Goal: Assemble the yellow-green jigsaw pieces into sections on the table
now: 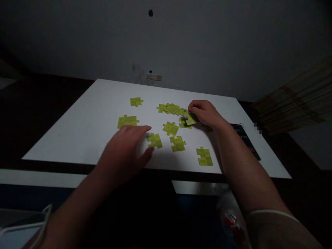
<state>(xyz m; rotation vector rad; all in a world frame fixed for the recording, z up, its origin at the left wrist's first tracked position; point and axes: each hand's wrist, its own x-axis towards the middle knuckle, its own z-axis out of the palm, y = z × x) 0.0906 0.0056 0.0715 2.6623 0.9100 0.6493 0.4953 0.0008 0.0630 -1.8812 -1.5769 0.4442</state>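
Observation:
My right hand (203, 111) pinches a yellow-green jigsaw puzzle piece (191, 118), tilted above another piece (183, 123) on the white table. Just left of it lies a heap of overlapping puzzle pieces (171, 108). My left hand (128, 147), slightly blurred, has thumb and fingers apart and holds nothing. Close to its fingertips is a loose piece (155, 140); whether they touch I cannot tell. Beyond that hand sits a piece or joined pieces (127, 121), partly hidden by it. Single pieces lie at the middle (171, 128), nearer me (177, 143), and far left (136, 101).
A corner-shaped puzzle piece (205, 157) lies near the front edge of the white table (85, 114). A dark phone (245, 138) with a lit screen rests at the right, partly behind my forearm. Behind the table rises a wall with sockets (154, 76). A plastic bag (230, 218) hangs below.

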